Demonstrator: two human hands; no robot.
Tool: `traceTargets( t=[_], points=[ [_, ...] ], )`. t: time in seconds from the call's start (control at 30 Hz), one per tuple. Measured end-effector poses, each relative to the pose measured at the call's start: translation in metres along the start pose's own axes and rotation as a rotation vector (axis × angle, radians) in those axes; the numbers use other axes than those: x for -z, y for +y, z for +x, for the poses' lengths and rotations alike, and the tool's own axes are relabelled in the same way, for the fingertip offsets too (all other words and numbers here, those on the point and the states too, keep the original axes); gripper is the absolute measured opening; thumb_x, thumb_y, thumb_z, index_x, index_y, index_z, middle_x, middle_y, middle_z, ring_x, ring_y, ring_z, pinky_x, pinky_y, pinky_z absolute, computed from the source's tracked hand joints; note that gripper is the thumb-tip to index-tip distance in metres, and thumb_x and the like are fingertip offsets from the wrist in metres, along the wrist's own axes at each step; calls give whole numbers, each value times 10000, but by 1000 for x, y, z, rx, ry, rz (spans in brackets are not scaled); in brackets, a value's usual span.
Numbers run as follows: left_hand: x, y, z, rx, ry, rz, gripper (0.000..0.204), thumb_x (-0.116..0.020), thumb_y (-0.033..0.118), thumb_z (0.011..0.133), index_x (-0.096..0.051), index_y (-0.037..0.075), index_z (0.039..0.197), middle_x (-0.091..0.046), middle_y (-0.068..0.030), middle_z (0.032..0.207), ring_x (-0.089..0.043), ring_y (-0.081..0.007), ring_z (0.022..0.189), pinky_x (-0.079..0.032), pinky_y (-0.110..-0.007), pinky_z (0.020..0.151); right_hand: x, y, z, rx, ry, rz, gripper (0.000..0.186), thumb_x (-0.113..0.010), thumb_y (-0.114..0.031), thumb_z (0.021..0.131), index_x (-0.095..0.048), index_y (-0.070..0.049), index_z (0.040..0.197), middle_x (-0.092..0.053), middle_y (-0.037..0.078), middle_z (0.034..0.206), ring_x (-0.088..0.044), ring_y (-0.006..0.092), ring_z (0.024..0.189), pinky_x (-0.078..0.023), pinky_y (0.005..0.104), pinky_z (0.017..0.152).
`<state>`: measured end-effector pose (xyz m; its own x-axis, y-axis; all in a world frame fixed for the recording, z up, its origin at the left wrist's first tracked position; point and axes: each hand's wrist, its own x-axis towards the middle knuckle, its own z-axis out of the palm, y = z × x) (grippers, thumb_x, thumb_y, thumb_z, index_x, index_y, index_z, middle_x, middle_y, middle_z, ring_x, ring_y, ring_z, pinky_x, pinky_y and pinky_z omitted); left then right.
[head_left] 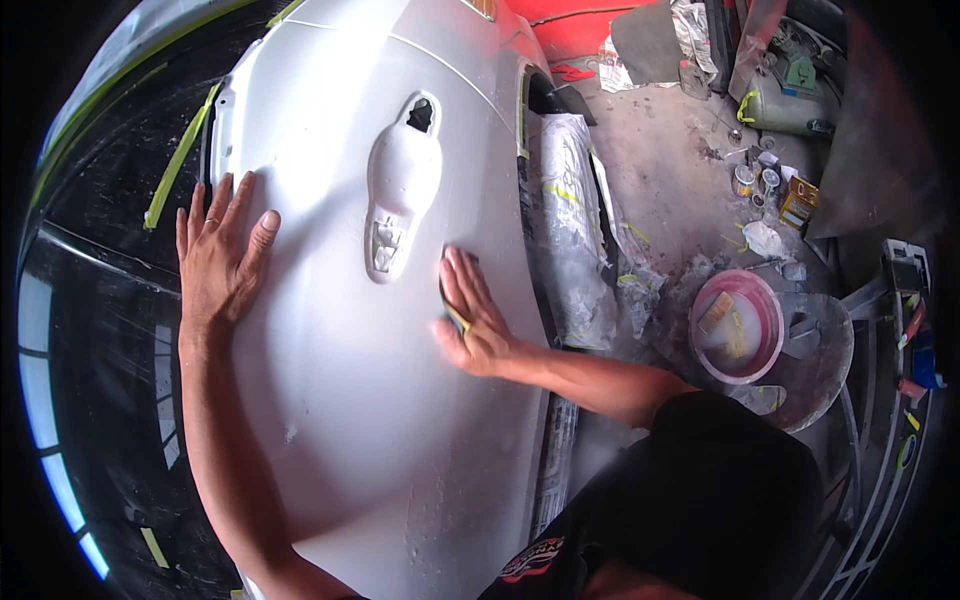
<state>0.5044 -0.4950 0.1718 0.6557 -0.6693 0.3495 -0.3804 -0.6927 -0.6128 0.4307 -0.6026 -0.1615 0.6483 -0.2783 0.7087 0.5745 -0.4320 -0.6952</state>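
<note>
A pale grey-white car door panel fills the middle, with a recessed door-handle hollow that has a dark hole at its far end. My left hand lies flat near the panel's left edge, fingers stretched out, holding nothing. On the right part of the panel, just nearer than the hollow, my right hand presses a thin dark sanding pad with a yellowish edge. Most of that pad is hidden under the palm and fingers.
Dark car glass with strips of yellow-green tape borders the panel's left. A plastic-wrapped wheel stands at its right. Farther right, a pink bucket of cloudy water sits on a round stool. Cans and a compressor tank stand beyond.
</note>
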Motion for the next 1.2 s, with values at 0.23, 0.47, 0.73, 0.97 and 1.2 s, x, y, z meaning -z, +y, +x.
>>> traceTargets(
  t=[0.23,0.47,0.73,0.97,1.2],
  points=[
    [4,13,17,-70,59,-18,758,-343,700,949,-463,163,1471,-406,-153,1528,-229,-361,1478,-81,-518,1214,82,115,123,-47,94,-120,662,-262,-396,1052,-105,18,1544,-86,240,1616,-115,369,1501,-107,444,1232],
    [-5,5,0,-37,-1,-18,729,-354,663,966,-456,152,1475,-391,-153,1539,-217,-360,1483,-83,-525,1211,4,-11,-23,383,-148,-125,699,-267,-461,1041,-62,-45,1565,-43,185,1634,-79,329,1514,-97,442,1237],
    [14,20,18,-80,40,-43,748,-374,677,953,-472,139,1463,-398,-176,1528,-223,-369,1479,-89,-527,1208,93,128,193,-265,216,-134,684,-268,-420,1043,-146,59,1515,-147,289,1586,-146,393,1485,-125,442,1224],
    [-1,9,2,-56,21,-31,747,-424,672,939,-481,136,1456,-405,-184,1521,-243,-378,1469,-91,-539,1204,35,56,27,376,-215,-149,700,-302,-414,1023,-142,36,1536,-148,286,1587,-117,395,1498,-110,485,1222],
    [7,19,14,-69,35,-30,757,-396,699,933,-485,158,1455,-387,-178,1534,-211,-364,1485,-79,-520,1214,81,139,172,-289,161,-48,673,-262,-370,1034,-100,47,1537,-125,280,1595,-90,384,1502,-64,450,1231]
  ],
)
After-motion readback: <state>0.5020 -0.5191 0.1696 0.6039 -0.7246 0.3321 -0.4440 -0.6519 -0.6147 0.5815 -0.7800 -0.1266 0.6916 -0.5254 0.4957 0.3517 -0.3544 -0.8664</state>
